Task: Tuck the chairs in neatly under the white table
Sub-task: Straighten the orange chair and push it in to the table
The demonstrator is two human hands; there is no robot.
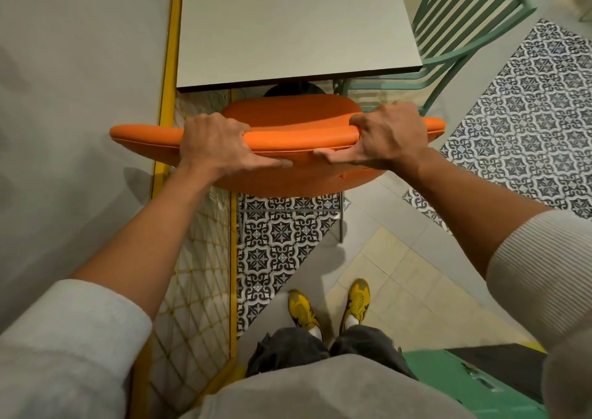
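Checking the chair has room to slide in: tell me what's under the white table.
Under the white table, a dark rounded base shows at its near edge, beside the green chair frame. The tabletop hides everything further in.

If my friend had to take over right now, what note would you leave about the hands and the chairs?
Left hand: gripping the top edge of the orange chair backrest, fingers over the front and thumb behind.
Right hand: gripping the same backrest, further right.
Orange chair: faces the near edge of the white table. Its seat front sits close to that edge, but most of the seat shows, so it is not tucked in yet.
Green metal chair: stands at the table's right side, partly out of view.
Left to do: push the orange chair straight in under the table, then check the green one.
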